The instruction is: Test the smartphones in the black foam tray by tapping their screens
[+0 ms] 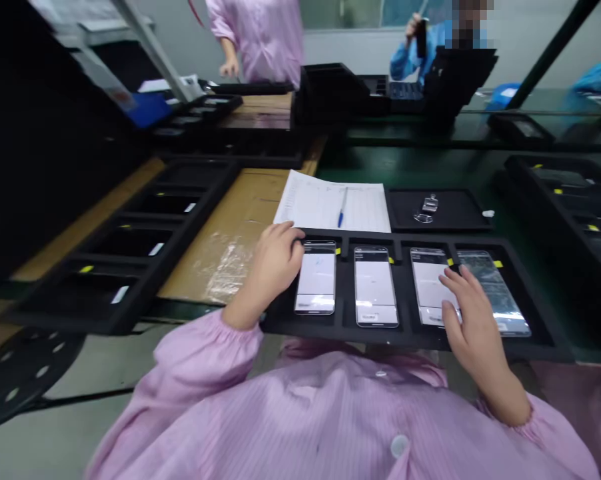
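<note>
A black foam tray (349, 327) lies in front of me with a row of smartphones in its slots. My left hand (273, 267) rests at the tray's far left corner, fingers loosely bent and apart, beside the leftmost phone (316, 277). The second phone (374, 287) shows a mostly white screen, as does the third phone (427, 283). Over the third phone and the rightmost phone (500, 293), my right hand (473, 320) is open with fingers spread; its fingertips hide part of both. Whether they touch a screen I cannot tell. Yellow tabs mark the slots.
Behind the tray lie a printed sheet (310, 200) with a blue pen (342, 208) and a small black tray (440, 220) holding a metal piece. More phone trays stand at left (145, 267) and right (545, 175). Across the bench are co-workers in pink (265, 40) and blue (405, 63).
</note>
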`<state>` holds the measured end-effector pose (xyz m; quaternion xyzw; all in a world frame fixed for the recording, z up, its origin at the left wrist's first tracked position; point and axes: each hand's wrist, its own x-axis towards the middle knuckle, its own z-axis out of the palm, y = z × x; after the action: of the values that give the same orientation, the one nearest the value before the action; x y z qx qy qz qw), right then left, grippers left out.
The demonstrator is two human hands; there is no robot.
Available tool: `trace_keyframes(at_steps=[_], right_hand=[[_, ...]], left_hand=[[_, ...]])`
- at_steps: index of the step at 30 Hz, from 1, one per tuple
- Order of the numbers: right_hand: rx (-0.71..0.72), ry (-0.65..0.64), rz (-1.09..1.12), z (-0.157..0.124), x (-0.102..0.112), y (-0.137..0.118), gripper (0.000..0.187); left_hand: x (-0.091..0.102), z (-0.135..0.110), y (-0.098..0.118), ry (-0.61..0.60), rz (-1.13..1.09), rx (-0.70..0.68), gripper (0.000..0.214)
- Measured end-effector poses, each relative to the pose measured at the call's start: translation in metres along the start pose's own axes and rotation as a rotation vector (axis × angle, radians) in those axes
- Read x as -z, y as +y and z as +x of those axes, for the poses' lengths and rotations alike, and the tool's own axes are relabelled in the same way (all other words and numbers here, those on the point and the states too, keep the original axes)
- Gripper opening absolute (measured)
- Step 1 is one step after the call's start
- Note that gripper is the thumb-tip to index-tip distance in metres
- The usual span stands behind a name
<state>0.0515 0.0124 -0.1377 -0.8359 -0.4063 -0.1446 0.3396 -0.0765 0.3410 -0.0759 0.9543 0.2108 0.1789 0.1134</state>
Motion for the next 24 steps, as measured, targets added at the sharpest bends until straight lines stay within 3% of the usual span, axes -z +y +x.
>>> trace_keyframes(at_steps=[3, 8, 16, 22, 24], right_hand=[[0.023, -0.043, 0.041, -0.001, -0.008, -0.008, 0.036], [-0.025, -0.054, 0.082, -0.003, -0.009, -0.007, 0.039], [-0.03, -0.027, 0.072, -0.004, -0.008, -0.005, 0.037], [-0.032, -0.016, 0.04, -0.003, -0.007, -0.005, 0.036], [-0.037, -0.017, 0.035, -0.004, -0.007, -0.005, 0.036]], left_hand=[[-0.007, 0.019, -0.008, -0.122, 0.054, 0.012, 0.04], [-0.025, 0.025, -0.015, -0.149, 0.028, 0.013, 0.044], [-0.027, 0.023, -0.027, -0.195, -0.143, 0.061, 0.062], [-0.025, 0.015, -0.026, -0.138, -0.287, 0.097, 0.058], [-0.021, 0.011, -0.024, -0.081, -0.515, 0.113, 0.057]])
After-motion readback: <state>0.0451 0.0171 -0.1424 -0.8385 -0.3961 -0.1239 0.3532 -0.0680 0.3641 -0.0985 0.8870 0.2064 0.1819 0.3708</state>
